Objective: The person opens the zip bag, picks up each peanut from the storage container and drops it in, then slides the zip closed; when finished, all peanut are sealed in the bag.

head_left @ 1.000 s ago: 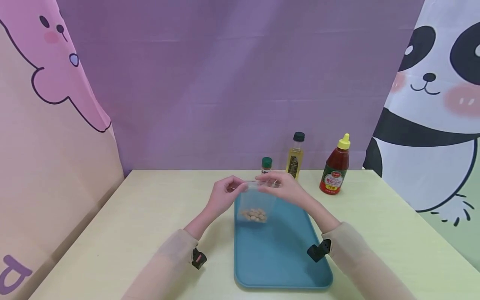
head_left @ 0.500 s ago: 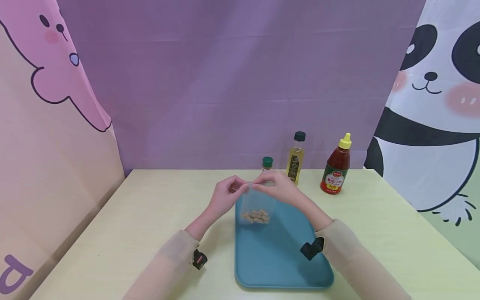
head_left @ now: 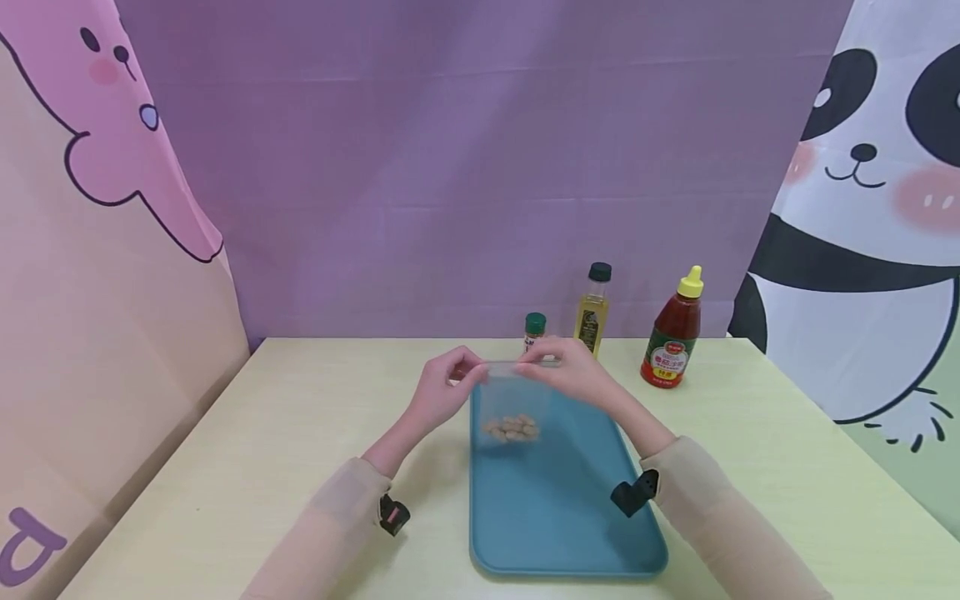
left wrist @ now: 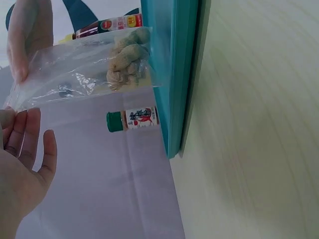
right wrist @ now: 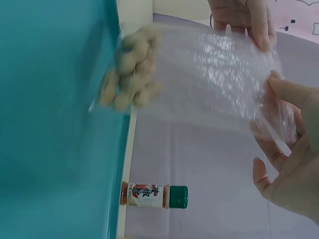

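Observation:
A clear plastic bag (head_left: 513, 392) hangs upright over the far end of the blue tray (head_left: 562, 517). Unshelled peanuts (right wrist: 132, 69) lie gathered at its bottom. With thumb and fingers my left hand (head_left: 442, 389) pinches the bag's upper left corner. My right hand (head_left: 573, 372) pinches the same top edge farther right, thumb on the near side. In the left wrist view, the left hand's (left wrist: 25, 169) other fingers stand loosely extended beside the bag. The right wrist view shows the right thumb pressing the film; whether the bag's mouth is sealed, I cannot tell.
Behind the tray stand a green-capped seasoning jar (head_left: 534, 325), partly hidden by the right hand, and an oil bottle (head_left: 592, 312). A ketchup bottle (head_left: 670, 333) is farther right. The pale table (head_left: 337, 417) extends to both sides, with a purple backdrop (head_left: 450, 167) behind.
The right hand first slid left along the bag's top edge to meet the left hand, then moved back right. The bag rose slightly and both hands kept hold of it.

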`<move>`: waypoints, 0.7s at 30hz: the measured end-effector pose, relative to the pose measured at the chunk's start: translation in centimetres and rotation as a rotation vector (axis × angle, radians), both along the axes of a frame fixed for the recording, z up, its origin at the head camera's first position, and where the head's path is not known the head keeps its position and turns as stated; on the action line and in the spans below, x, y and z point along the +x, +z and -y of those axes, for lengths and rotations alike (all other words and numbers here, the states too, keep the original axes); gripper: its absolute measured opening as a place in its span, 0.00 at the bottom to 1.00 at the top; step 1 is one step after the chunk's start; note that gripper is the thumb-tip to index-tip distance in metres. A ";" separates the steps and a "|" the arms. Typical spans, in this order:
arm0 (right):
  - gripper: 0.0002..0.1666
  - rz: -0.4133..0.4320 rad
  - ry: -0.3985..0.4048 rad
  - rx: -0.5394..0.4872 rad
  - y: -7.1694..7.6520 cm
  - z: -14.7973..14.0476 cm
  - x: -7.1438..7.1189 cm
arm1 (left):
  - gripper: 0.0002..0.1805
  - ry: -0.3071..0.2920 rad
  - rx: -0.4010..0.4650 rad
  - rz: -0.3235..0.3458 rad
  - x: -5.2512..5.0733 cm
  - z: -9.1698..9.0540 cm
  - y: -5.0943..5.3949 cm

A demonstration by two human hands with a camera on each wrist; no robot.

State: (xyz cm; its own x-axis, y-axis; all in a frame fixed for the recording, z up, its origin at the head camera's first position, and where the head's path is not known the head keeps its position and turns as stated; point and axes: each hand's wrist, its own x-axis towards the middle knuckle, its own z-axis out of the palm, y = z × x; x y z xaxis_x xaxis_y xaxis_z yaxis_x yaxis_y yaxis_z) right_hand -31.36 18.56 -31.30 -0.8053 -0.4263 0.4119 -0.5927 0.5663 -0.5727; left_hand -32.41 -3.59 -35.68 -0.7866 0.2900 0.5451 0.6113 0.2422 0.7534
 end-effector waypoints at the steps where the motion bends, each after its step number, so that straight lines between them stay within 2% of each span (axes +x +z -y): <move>1: 0.08 -0.001 -0.007 0.000 0.0 -0.2 0.0 | 0.06 0.007 0.003 -0.004 0.0 0.1 0.0; 7: 0.10 -0.003 -0.064 0.025 -0.1 -1.2 0.0 | 0.06 0.037 0.018 -0.013 -0.5 0.4 0.0; 11: 0.11 0.017 -0.089 0.025 -0.2 -1.7 0.0 | 0.04 0.049 0.025 0.009 -0.6 0.8 -0.1; 17: 0.09 -0.011 -0.111 -0.011 -0.4 -1.9 0.0 | 0.05 0.038 0.031 0.029 -0.5 1.3 0.1; 21: 0.08 -0.037 -0.096 -0.025 -0.5 -1.4 -0.1 | 0.05 0.037 0.044 0.059 -0.6 1.8 0.1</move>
